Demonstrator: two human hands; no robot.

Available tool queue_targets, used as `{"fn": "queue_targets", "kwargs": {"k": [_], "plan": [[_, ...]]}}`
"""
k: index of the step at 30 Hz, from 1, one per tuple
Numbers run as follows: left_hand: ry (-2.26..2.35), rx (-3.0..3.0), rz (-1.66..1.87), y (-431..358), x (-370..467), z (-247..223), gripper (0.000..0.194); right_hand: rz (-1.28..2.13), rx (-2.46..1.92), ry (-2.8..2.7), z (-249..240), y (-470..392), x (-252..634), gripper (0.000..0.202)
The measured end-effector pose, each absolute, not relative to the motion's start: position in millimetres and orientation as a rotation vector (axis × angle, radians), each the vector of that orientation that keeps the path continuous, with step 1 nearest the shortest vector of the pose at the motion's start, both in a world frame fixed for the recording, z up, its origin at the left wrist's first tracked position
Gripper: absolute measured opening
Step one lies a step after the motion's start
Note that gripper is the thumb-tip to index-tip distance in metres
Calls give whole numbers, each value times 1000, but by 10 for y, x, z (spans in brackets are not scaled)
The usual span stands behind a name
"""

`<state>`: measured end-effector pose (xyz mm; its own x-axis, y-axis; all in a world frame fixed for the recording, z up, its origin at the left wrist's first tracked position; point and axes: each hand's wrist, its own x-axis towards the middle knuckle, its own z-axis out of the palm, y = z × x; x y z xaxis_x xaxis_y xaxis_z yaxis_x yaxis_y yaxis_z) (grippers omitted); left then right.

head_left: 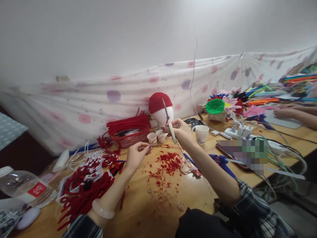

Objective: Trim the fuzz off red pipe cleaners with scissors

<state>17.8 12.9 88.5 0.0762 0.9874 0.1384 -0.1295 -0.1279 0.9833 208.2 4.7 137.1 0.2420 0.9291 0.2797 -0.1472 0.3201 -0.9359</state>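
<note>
My right hand (180,129) is closed round a slim tool with a white handle (171,132) and a dark pointed tip that aims upward. Lower and to its left, my left hand (138,152) pinches a thin dark red strand (155,140); the strand's far end near my right hand is too small to follow. Red fluff scraps (170,162) are scattered over the wooden table (138,198) below both hands. Behind them stands a white foam head (162,118) wearing a red cap (158,100).
A red basket (131,140) of red stems, paper cups (201,134) and a flower basket (216,116) stand behind. Pearl strands (92,165) and a bottle (22,186) lie left. A phone (232,155), power strip (239,131) and another person's hands (284,112) are right.
</note>
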Motion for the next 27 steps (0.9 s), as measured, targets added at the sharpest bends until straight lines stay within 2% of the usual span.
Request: {"fn": "queue_targets", "kwargs": {"k": [3, 5, 11, 22, 27], "plan": [[962, 1099, 1424, 118, 230, 855, 17, 875, -895, -1000, 1233, -7, 2043, 46], [931, 965, 1439, 57, 325, 837, 10, 839, -849, -967, 1116, -41, 1976, 45], [690, 379, 1335, -134, 694, 798, 16, 841, -805, -950, 763, -134, 1736, 43], [753, 449, 1497, 24, 587, 616, 23, 804, -892, -880, 615, -294, 1977, 44], [781, 594, 1412, 17, 523, 476, 23, 905, -966, -892, 542, -305, 2014, 45]]}}
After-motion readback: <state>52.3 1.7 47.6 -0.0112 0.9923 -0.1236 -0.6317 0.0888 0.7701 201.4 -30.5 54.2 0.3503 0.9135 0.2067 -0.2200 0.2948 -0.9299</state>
